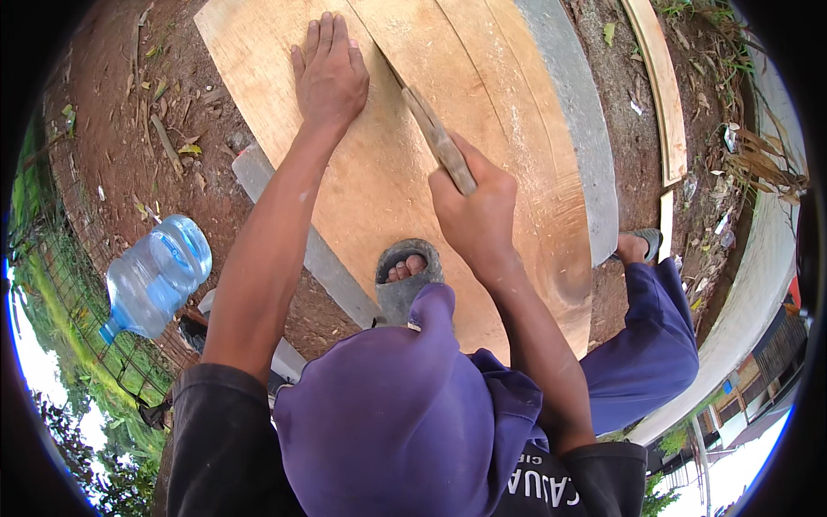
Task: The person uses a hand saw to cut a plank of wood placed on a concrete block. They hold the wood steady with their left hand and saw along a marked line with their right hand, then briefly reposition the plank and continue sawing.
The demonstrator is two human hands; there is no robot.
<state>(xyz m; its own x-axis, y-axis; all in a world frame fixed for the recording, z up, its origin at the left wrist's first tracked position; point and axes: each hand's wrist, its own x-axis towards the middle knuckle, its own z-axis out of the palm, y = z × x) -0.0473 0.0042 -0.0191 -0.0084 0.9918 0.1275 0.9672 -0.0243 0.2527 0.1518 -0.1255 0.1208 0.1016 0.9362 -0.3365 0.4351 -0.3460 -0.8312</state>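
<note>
Your saw (438,138), with its worn wooden handle, angles across the pale plywood sheet (405,172) lying flat over a grey beam.

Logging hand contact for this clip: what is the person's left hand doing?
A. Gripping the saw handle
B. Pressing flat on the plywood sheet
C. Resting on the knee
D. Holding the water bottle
B: the left hand lies palm-down with fingers spread on the plywood sheet, while the right hand grips the wooden handle of the saw; the water bottle lies untouched on the ground.
</note>
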